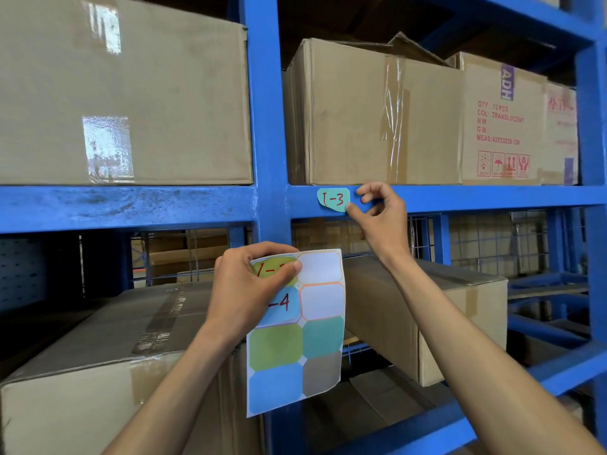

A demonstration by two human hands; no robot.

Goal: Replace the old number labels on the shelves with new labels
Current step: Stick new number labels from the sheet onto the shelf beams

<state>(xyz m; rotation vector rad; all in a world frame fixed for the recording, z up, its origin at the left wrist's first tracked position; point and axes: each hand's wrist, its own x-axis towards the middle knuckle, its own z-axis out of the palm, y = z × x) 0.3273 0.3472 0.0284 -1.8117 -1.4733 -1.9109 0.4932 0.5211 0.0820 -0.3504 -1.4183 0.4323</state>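
Observation:
A teal label marked "I-3" in red sticks on the blue shelf beam, a little right of the blue upright post. My right hand is at the label's right edge, thumb tip touching its lower right corner, index finger curled above. My left hand holds a sticker sheet by its top left, thumb pressed on a green label marked in red. Below that sits a blue label ending in "4". Two cells at the sheet's top right are blank white; coloured unwritten stickers fill the lower rows.
Taped cardboard boxes stand on the upper shelf: a large one at left, another above the label, a printed one at right. More boxes lie on the lower shelf behind wire mesh.

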